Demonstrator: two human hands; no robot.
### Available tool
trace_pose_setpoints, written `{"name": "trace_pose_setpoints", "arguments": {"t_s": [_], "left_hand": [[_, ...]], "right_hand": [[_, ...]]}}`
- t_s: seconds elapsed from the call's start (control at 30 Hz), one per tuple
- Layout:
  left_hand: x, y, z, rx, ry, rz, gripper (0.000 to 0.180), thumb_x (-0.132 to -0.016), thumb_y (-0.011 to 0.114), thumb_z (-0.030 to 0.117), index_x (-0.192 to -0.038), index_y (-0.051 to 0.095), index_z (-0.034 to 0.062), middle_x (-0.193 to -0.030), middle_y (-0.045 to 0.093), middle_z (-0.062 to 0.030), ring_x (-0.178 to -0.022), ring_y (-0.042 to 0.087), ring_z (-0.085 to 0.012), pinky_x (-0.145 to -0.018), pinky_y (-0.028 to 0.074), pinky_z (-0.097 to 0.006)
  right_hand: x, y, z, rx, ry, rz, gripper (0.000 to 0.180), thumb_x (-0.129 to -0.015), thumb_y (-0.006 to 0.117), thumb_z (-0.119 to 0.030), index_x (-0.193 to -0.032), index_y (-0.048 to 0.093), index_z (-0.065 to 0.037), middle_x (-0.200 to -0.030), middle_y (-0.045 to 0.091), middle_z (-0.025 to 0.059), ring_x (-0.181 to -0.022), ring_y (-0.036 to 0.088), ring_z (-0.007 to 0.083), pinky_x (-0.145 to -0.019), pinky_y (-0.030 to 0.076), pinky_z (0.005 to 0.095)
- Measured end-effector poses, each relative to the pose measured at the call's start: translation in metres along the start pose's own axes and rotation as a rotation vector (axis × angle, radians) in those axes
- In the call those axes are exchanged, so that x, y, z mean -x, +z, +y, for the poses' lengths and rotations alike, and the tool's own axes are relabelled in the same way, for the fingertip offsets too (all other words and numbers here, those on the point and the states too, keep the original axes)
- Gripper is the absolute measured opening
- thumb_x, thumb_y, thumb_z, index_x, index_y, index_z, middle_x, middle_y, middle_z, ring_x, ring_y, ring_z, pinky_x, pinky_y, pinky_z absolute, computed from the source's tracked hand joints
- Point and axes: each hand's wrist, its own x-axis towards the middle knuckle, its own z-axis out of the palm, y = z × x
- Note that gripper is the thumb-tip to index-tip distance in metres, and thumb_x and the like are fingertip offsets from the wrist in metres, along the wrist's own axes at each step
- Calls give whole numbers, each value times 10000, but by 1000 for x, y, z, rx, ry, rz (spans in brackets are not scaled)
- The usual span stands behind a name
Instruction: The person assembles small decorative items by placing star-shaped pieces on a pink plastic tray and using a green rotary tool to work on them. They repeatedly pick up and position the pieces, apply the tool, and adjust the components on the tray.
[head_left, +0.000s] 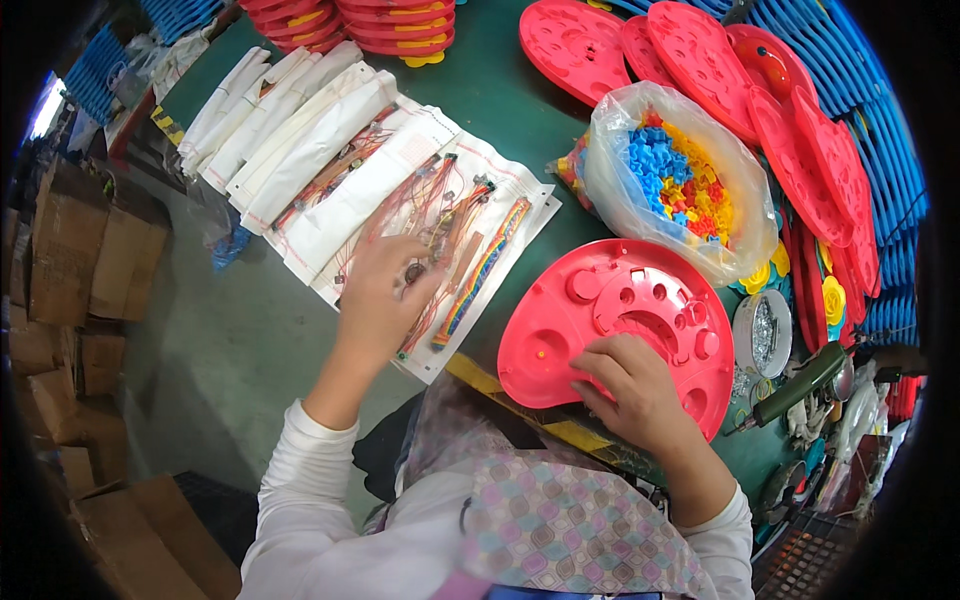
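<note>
While left hand (385, 290) touches wire bundle (425, 262), right hand (632, 385) presses red shell (612, 318).

Counter (500, 110): green top, yellow-and-black striped near edge. Directly on it:
- white paper sheets (330, 160) laid overlapping, some carrying wire bundles (440, 215) and a multicoloured ribbon cable (485, 270)
- red plastic tray (610, 320) with round recesses, near edge
- clear bag (680, 180) of blue, yellow and red small parts, just behind the tray
- red heart-shaped mouldings (700, 60), overlapping, far right
- stacked red-and-yellow pieces (395, 25), far edge
- round tin of screws (762, 333), right of tray
- green powered screwdriver (800, 385), near right
</note>
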Motion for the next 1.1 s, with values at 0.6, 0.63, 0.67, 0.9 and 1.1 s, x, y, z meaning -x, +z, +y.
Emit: {"name": "trace_pose_setpoints", "arguments": {"t_s": [0.6,0.63,0.67,0.9,1.1], "left_hand": [[-63,-38,-77,-529,136,325,290,-831,747,80,-1102,649,47,-1008,634,-119,-930,605,-332,-814,516,-431],[-62,-40,-73,-544,248,370,260,-834,745,83,-1078,658,52,-985,635,-111,-910,608,-325,-793,521,-426],[-57,-41,-69,-501,267,276,236,-835,748,91,-1053,665,53,-969,628,-106,-901,607,-319,-783,520,-419],[-17,-29,-50,-528,38,83,168,-820,788,116,-952,699,60,-889,595,-86,-857,614,-286,-723,518,-413],[-24,-24,-46,-361,-23,182,132,-869,769,122,-901,657,59,-834,604,-87,-749,626,-267,-646,512,-385]], "right_hand": [[-254,120,54,57,-54,106,170,-921,652,-93,-1076,695,-36,-1034,698,166,-1047,632,346,-933,508,442],[-258,123,52,73,-17,109,157,-906,664,-92,-1048,696,-33,-1027,701,165,-1028,633,348,-924,509,443],[-261,125,51,90,21,112,144,-891,676,-92,-1020,697,-30,-1021,705,164,-1010,633,351,-915,510,444],[-262,128,61,37,47,99,146,-808,708,-55,-948,684,-20,-977,713,145,-942,634,352,-855,513,446],[-257,122,63,18,34,134,164,-854,712,-76,-1010,696,-29,-954,702,151,-932,635,344,-857,516,430]]}}
